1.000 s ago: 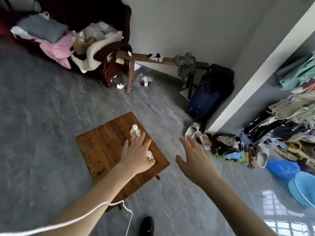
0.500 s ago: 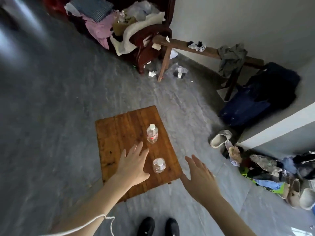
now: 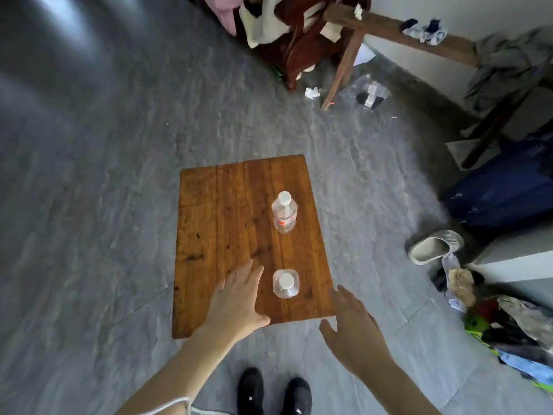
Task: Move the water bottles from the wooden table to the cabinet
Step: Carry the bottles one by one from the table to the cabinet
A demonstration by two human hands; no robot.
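Two clear water bottles with white caps stand upright on a low wooden table point(image 3: 227, 223). The near bottle point(image 3: 286, 284) is close to the table's front edge; the far bottle point(image 3: 284, 213) has a red-and-white label. My left hand point(image 3: 238, 298) hovers just left of the near bottle with fingers straight, holding nothing. My right hand point(image 3: 351, 330) is spread beyond the table's front right corner, to the right of that bottle, also holding nothing. No cabinet shows in this view.
Grey tiled floor surrounds the table. A dark red chair point(image 3: 296, 46) piled with clothes and a wooden bench point(image 3: 419, 40) stand at the back. A blue bag point(image 3: 502, 193), a slipper point(image 3: 434, 245) and heaped clothes point(image 3: 514, 327) lie right. My black shoes point(image 3: 273, 390) are below.
The view has swung down and left, so the table now sits centred and square-on. Both hands stay spread on either side of the near bottle, a little lower in view.
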